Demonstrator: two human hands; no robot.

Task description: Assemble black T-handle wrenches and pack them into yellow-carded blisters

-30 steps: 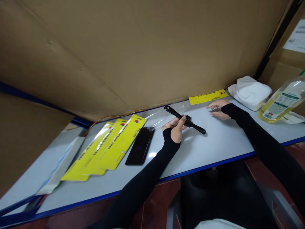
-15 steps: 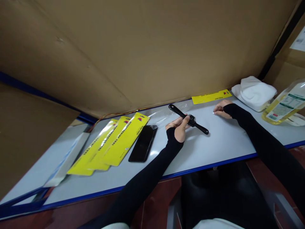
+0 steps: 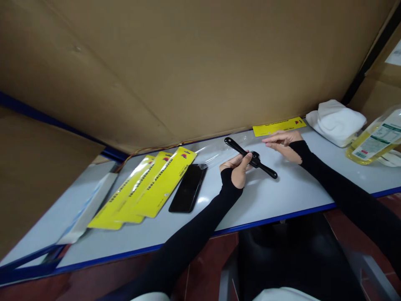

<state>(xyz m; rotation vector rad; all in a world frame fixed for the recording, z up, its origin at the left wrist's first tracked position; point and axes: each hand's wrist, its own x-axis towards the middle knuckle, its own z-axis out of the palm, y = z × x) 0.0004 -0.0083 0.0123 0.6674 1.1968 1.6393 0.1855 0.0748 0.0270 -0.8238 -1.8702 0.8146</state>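
Left hand is gripping black two-handled tool at its middle above white table, while right hand is hovering near it, fingers extended, narrowly parted from thumb.

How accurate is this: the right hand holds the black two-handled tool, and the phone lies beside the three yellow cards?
Wrong side: in the head view, the left hand holds the black two-handled tool. The phone does lie beside the three yellow cards.
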